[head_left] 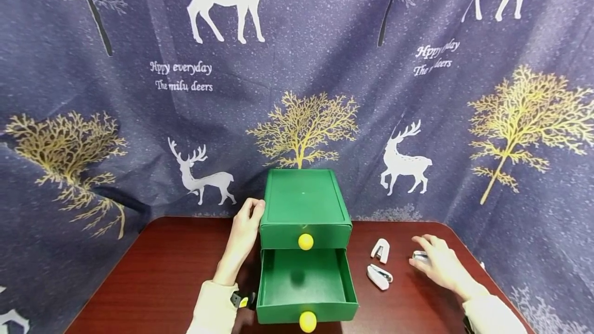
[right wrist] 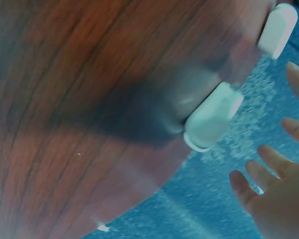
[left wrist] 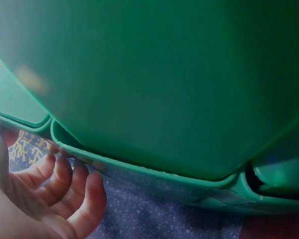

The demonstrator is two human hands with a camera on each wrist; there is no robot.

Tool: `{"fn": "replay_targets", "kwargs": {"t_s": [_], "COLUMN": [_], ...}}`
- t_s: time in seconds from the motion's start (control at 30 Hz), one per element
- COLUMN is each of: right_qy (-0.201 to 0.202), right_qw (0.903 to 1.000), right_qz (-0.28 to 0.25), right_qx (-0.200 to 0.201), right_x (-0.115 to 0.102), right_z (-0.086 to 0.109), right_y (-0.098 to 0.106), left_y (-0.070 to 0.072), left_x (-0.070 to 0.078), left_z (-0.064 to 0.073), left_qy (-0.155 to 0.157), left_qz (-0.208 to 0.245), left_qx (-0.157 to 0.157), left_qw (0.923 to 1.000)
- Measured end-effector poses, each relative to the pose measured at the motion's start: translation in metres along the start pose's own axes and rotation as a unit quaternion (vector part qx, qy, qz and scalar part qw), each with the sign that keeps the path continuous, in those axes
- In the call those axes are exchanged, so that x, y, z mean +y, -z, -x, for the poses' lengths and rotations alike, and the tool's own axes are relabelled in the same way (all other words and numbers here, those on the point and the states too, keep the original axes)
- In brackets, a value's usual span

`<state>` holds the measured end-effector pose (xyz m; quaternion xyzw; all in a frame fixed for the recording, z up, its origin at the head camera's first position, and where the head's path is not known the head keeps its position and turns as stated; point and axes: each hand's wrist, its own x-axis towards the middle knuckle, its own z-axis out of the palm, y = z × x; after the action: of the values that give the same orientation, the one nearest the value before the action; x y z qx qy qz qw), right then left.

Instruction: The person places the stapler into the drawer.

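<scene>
At the frame's right, a small white-and-silver stapler (head_left: 420, 256) shows between the parted fingers of your right grip (head_left: 441, 263), which holds nothing. Mid-frame, your left grip (head_left: 246, 224), fingers loosely bent, touches a green plastic two-drawer cabinet (head_left: 303, 200).

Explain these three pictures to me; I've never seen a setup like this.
There is no machine here, just a person's two bare hands. The widest picture comes from a head-worn camera looking forward and down; the other two come from cameras on the left and right wrists. On the reddish-brown table stands a green cabinet with its lower drawer pulled open. To its right lie two small white staplers; a third stapler sits by the right hand, whose fingers don't appear to grip it. The left hand rests against the cabinet's side.
</scene>
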<state>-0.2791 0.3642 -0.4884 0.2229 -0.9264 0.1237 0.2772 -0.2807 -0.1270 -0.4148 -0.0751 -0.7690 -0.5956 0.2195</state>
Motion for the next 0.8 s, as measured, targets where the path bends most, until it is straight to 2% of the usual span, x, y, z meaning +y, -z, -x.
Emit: {"fn": "replay_targets", "kwargs": {"t_s": [0.17, 0.3, 0.33, 0.5, 0.6, 0.8], "right_qy": [-0.057, -0.101, -0.108, -0.141, -0.146, -0.128], "right_qw": [0.9964, 0.9881, 0.986, 0.975, 0.9721, 0.9758], "right_qz": [0.005, 0.01, 0.011, 0.002, -0.014, -0.052], "right_qx": [-0.063, -0.116, -0.126, -0.172, -0.183, -0.17], "right_x": [0.012, 0.022, 0.023, 0.032, 0.04, 0.05], "right_z": [0.0, -0.004, -0.004, -0.007, -0.005, 0.002], "right_y": [0.002, 0.003, 0.003, 0.002, 0.001, 0.001], "left_y": [-0.001, -0.001, 0.0, 0.0, 0.0, -0.001], "left_x": [0.0, 0.0, 0.004, 0.004, 0.0, 0.001], "left_z": [0.0, 0.0, 0.001, 0.001, 0.0, 0.001], "left_qy": [0.001, 0.004, 0.008, 0.01, 0.008, 0.005], "left_qz": [0.002, 0.005, 0.006, 0.006, 0.008, 0.01], "left_qx": [-0.001, -0.002, -0.003, -0.004, -0.005, -0.007], "left_qw": [1.0, 1.0, 0.9999, 0.9999, 0.9999, 0.9999]}}
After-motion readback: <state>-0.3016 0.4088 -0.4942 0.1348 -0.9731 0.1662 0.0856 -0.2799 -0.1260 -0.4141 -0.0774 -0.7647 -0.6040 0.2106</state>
